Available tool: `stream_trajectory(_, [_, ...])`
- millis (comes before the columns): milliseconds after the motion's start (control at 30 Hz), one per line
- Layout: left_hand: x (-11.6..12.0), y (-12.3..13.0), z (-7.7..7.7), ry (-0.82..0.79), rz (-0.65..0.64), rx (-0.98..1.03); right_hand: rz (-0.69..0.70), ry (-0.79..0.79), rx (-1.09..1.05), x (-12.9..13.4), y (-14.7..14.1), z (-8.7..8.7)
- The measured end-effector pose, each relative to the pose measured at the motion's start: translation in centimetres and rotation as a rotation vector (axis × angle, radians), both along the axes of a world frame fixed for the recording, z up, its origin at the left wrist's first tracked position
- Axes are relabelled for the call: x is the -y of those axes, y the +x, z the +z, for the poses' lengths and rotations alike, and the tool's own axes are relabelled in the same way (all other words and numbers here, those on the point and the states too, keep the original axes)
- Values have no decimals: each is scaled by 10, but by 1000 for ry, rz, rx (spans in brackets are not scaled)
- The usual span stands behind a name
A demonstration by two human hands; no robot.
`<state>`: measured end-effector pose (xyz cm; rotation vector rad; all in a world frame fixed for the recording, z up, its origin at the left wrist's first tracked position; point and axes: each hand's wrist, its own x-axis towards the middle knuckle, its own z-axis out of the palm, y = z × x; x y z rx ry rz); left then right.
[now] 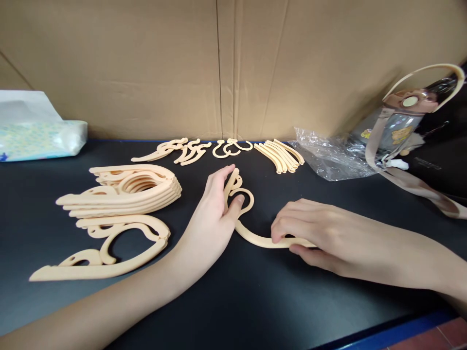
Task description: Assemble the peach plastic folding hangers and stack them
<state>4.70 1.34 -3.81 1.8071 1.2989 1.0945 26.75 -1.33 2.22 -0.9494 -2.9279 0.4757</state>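
Note:
Between my hands is a cream plastic folding hanger (255,239), its hook curled near the middle and its two arms spread apart. My left hand (219,209) grips its left arm and hook area, with the thumb over the hook. My right hand (314,233) pinches the right arm between thumb and fingers, hiding that arm's far end. To the left lie a stack of folded hangers (124,201) and one more folded hanger (120,267) nearer to me, on the black table (233,301).
Along the back lie short curved pieces (191,153), loose hooks (231,148) and long arm pieces (280,155). Behind them stands a cardboard wall (146,63). A tissue pack (44,138) is at left; a clear plastic bag (332,158) and a strapped bottle (401,121) are at right.

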Motion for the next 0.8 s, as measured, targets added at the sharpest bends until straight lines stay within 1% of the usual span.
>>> stream_trajectory(67, [0, 0, 1, -19, -5, 30, 14, 78, -45, -4, 1, -5])
stream_trajectory(133, [1, 0, 2, -34, -21, 60, -4, 184, -67, -10, 1, -10])
stream_trajectory(267, [2, 1, 2, -44, -103, 84, -121, 407, -83, -24, -1, -21])
stream_trajectory(333, [3, 0, 2, -38, -153, 75, -186, 461, -95, -28, -1, -24])
stream_trajectory(400, [5, -1, 2, -27, -192, 47, -230, 466, -96, -28, -1, -26])
stream_trajectory(467, [8, -2, 4, 0, -209, -22, -242, 459, -94, -27, -1, -27])
stream_trajectory(600, [14, -6, 11, 32, -217, -278, -238, 431, -118, -25, -1, -26])
stream_trajectory(700, [13, -8, 15, 13, -234, -412, -200, 321, -144, -26, -1, -24])
stream_trajectory(800, [8, -10, 16, 16, -268, -522, -84, 167, -166, -27, -1, -22])
